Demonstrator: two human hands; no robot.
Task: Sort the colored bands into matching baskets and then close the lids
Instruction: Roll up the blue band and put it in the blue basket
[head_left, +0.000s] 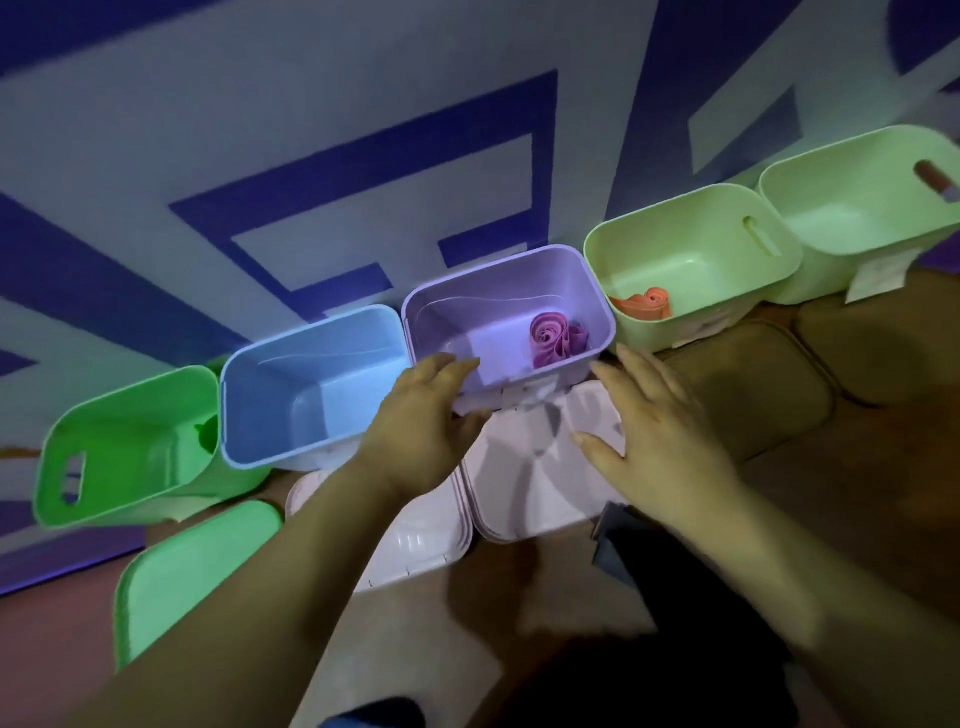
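The left hand (426, 415) lies on the near rim of the purple basket (571, 270) (grip unclear in the blur). The right hand (660, 431) is spread loose. The purple band (553, 338) sits inside, just beyond both hands.

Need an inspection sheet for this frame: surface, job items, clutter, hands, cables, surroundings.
Surface: brown floor, with lids lying on it, including a green lid.
Job's things: purple band in purple basket; orange band in pale green basket; no band seen in blue basket; all are open.
Clutter: dark flat object beside the right forearm.
Hands: left hand at purple basket's near rim, grip unclear; right hand open over pale lid.
Cables: nothing seen.
Surroundings: blue-patterned wall.
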